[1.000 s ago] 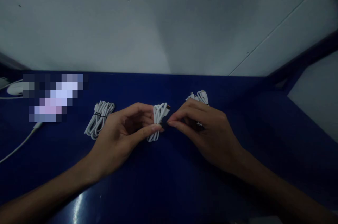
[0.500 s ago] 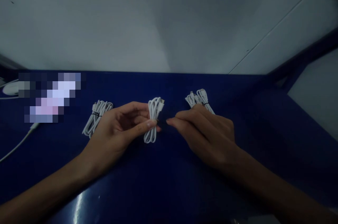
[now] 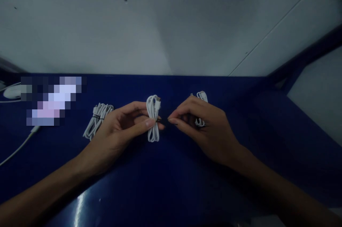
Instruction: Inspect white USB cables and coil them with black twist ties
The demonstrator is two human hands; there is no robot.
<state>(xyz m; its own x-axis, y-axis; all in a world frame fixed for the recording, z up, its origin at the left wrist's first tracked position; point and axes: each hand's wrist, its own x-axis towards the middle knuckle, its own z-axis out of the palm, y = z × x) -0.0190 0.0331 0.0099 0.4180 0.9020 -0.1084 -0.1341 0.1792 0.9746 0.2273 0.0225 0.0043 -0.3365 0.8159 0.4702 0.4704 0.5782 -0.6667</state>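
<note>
A white USB cable (image 3: 153, 107), coiled into an upright bundle, is pinched between the thumb and fingers of my left hand (image 3: 125, 123). A thin black tie (image 3: 157, 120) goes round its middle, and its metal plug points up at the top. To the right of this bundle, my right hand (image 3: 207, 123) has its thumb and index finger pressed together, a small gap from the cable. A tiny dark sliver shows at those fingertips, too small to name. Behind and beneath the right hand lie more white cables (image 3: 202, 96), mostly hidden by it.
Another group of tied white cables (image 3: 97, 116) lies on the blue table (image 3: 160, 184) beside my left wrist. A blurred-out bright device (image 3: 55, 100) with a white cord (image 3: 18, 148) is at the left. A pale wall (image 3: 133, 34) rises behind the table.
The bundle in my left hand has turned a little more upright and shifted slightly left and up. My right hand has rolled, so its pinching fingers and palm side show more.
</note>
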